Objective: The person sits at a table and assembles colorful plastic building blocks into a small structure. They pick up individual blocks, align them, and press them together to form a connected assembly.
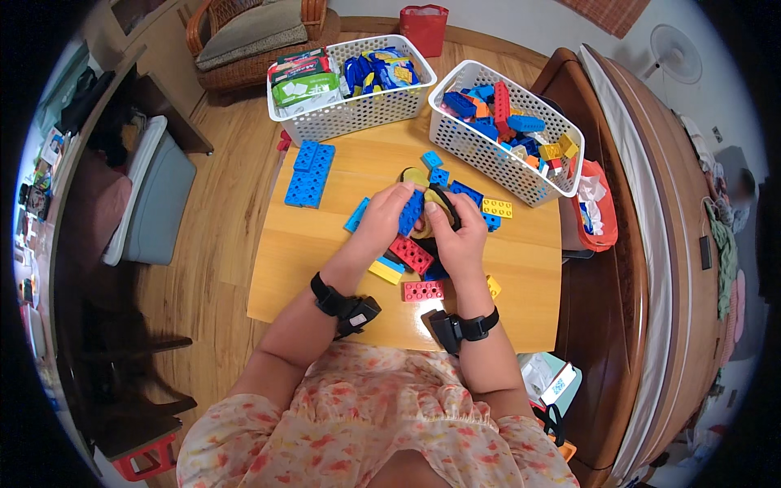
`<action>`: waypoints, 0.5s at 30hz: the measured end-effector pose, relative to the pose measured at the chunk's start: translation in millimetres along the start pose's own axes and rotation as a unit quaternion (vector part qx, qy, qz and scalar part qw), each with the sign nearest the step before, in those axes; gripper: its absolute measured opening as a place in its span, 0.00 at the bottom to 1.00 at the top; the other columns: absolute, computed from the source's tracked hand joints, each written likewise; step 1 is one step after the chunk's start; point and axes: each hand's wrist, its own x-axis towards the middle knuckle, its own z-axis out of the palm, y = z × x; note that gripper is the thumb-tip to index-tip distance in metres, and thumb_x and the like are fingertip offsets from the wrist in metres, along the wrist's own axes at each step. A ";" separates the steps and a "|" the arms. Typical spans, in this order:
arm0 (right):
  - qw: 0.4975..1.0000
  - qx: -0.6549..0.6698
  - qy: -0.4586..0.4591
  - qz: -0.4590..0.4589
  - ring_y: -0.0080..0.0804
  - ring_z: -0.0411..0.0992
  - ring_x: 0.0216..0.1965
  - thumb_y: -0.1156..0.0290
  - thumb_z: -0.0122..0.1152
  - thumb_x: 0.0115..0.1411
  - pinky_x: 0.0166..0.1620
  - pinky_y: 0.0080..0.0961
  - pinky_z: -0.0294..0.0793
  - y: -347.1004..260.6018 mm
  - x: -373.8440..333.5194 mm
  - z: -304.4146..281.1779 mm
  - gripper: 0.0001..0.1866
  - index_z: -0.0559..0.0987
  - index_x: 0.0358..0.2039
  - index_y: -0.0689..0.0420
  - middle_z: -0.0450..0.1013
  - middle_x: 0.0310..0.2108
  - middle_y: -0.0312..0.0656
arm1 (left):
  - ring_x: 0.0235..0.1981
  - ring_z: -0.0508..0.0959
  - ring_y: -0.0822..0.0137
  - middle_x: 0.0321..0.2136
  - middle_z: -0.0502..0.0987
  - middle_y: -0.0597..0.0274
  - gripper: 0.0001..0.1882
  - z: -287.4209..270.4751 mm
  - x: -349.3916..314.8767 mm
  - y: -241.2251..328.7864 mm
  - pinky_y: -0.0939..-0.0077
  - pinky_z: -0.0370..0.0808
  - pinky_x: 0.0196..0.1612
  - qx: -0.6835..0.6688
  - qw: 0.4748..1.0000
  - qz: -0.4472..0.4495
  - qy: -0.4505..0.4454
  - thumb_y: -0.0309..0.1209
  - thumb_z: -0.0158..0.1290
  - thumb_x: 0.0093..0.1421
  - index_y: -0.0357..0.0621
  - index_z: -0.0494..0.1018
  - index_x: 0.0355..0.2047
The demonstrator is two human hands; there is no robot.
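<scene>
Wooden table (525, 276), left hand (386, 218) angled inward, pinching blue brick (412, 213), its long axis toward the far edge; right hand (459, 237) opposite, gripping black-yellow piece (452, 208)

Your cream top (374, 390) with red and yellow florals, loose sleeves (244, 439), your black wrist straps (325, 297), boxy dark modules (358, 315).

Counter (525, 272): pale yellow wood, glare near front edge. Far left, blue studded slab (320, 185), smaller blue brick (306, 156) atop. Far middle, two light-blue bricks (432, 160), close together. Farther right, dark-blue brick (466, 191) beside yellow brick (497, 208). Nearer front, two red bricks (424, 291); yellow block (385, 272) left of them. Right, another yellow piece (494, 286), partly hidden by forearm (472, 285).
</scene>
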 end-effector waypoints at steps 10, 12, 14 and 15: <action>0.992 -0.017 -0.123 0.020 0.34 0.72 0.31 0.68 0.66 0.58 0.35 0.27 0.72 -10.2 -6.1 9.3 0.17 0.80 0.46 0.63 0.73 0.31 0.43 | 0.34 0.73 0.76 0.36 0.74 0.64 0.27 3.8 5.0 1.6 0.83 0.71 0.35 -0.145 0.975 0.091 0.143 0.49 0.35 0.74 0.37 0.71 0.50; 0.991 -0.029 -0.127 0.017 0.35 0.72 0.30 0.67 0.66 0.58 0.34 0.28 0.71 -9.0 -6.6 9.4 0.17 0.80 0.45 0.62 0.72 0.29 0.43 | 0.33 0.72 0.76 0.37 0.74 0.64 0.27 1.9 5.1 2.6 0.84 0.70 0.34 -0.141 0.976 0.100 0.132 0.49 0.34 0.74 0.38 0.70 0.51; 0.994 -0.025 -0.107 0.002 0.36 0.72 0.30 0.67 0.66 0.58 0.33 0.28 0.71 -8.7 -6.8 10.7 0.17 0.80 0.44 0.63 0.73 0.29 0.44 | 0.34 0.72 0.76 0.40 0.73 0.62 0.25 3.0 4.2 4.0 0.81 0.71 0.36 -0.136 0.974 0.117 0.137 0.48 0.34 0.74 0.38 0.67 0.53; 0.994 -0.024 -0.106 0.002 0.36 0.72 0.30 0.67 0.66 0.58 0.33 0.28 0.71 -8.5 -6.6 11.5 0.17 0.80 0.44 0.63 0.73 0.29 0.44 | 0.34 0.72 0.76 0.40 0.73 0.62 0.25 2.4 4.8 2.4 0.81 0.71 0.36 -0.135 0.974 0.117 0.137 0.48 0.34 0.74 0.38 0.67 0.53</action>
